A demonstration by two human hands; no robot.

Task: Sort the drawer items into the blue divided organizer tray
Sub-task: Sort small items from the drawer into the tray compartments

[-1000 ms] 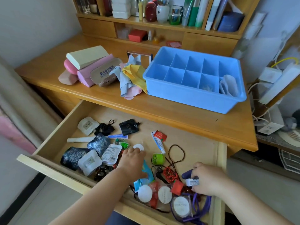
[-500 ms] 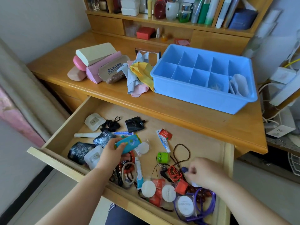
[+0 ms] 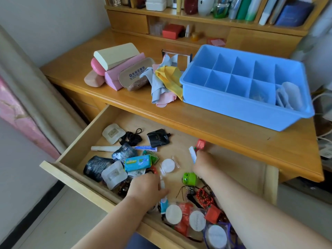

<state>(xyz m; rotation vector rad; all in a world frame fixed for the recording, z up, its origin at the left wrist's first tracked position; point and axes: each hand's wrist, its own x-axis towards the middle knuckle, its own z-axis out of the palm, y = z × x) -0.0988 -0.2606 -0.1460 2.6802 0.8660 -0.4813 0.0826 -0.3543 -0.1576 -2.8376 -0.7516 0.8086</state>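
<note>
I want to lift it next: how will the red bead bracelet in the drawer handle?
The red bead bracelet will likely go limp and dangle, being strung beads. It may snag on the dark cords beside it, so other things could lift along.

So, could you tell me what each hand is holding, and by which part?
The right hand pinches the small red-capped tube by its lower end. Whether the left hand holds anything cannot be told.

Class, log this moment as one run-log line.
left hand: among drawer items | right hand: grips small tube | blue tray: nearly empty
</note>
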